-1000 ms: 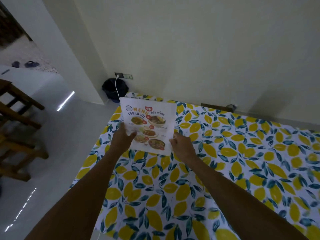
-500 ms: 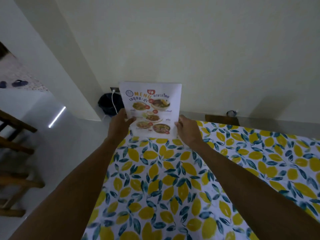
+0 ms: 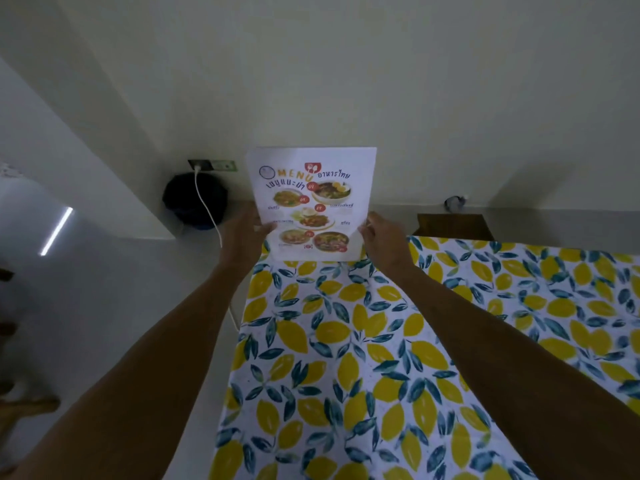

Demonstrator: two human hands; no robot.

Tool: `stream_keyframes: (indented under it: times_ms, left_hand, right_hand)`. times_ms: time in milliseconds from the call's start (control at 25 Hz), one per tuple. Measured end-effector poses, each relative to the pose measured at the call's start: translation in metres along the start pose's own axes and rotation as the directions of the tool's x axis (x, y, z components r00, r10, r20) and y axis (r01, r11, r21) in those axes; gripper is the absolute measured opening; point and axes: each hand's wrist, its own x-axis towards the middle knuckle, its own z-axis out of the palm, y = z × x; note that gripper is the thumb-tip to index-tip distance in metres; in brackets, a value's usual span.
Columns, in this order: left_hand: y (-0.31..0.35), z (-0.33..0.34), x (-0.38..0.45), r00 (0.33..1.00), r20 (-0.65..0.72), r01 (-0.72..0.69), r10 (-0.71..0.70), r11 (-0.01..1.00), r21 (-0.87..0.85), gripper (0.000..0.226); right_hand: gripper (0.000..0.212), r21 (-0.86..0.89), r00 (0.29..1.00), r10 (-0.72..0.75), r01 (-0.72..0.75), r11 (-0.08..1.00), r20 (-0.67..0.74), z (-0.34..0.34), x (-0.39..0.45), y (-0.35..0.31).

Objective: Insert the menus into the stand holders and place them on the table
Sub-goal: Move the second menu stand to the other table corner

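Note:
A white menu (image 3: 311,202) printed with food pictures stands upright at the far left corner of the table (image 3: 346,358), which wears a lemon-print cloth. My left hand (image 3: 242,237) grips the menu's lower left edge. My right hand (image 3: 384,242) grips its lower right edge. The menu's bottom edge meets the cloth near the table's far edge. I cannot make out a clear stand holder around the sheet.
A black bin (image 3: 194,202) sits on the floor by the wall under a socket (image 3: 213,165), from which a white cable (image 3: 207,209) runs down past the table's left edge. A brown wooden piece (image 3: 453,226) lies beyond the table's far edge. Wooden chair parts show at far left.
Both hands carried the menu away from me to the table's far left corner. The sheet went from tilted over the cloth to upright at the far edge.

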Motion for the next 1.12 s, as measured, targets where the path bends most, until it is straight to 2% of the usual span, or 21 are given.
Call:
stream_keyframes:
  times_ms: [200,480,880,1040,1120]
  left_hand:
    - [-0.007,0.002,0.019,0.999,0.024,-0.025,0.025,1.0,0.002,0.031]
    - [-0.01,0.002,0.021,0.999,0.045,-0.009,0.004,0.995,0.104,0.038]
    - [-0.001,0.006,0.024,0.998,0.046,0.029,-0.038,0.985,0.17,0.033]
    - [0.0,0.008,0.022,0.997,0.045,0.044,-0.061,0.951,0.306,0.047]
    - [0.005,0.008,0.017,0.994,0.039,0.08,-0.1,0.93,0.358,0.054]
  right_hand:
    - [0.026,0.011,0.997,0.08,-0.08,0.997,-0.009,0.011,0.011,0.004]
    - [0.021,0.025,0.993,0.114,-0.113,0.993,-0.028,0.009,0.006,-0.004]
    - [0.021,0.018,0.97,0.234,-0.235,0.972,0.062,0.005,0.009,-0.011]
    - [0.033,0.071,0.966,0.222,-0.232,0.97,0.13,-0.003,-0.001,-0.011]
    - [0.041,0.01,0.971,0.184,-0.188,0.982,0.151,-0.015,-0.008,-0.009]
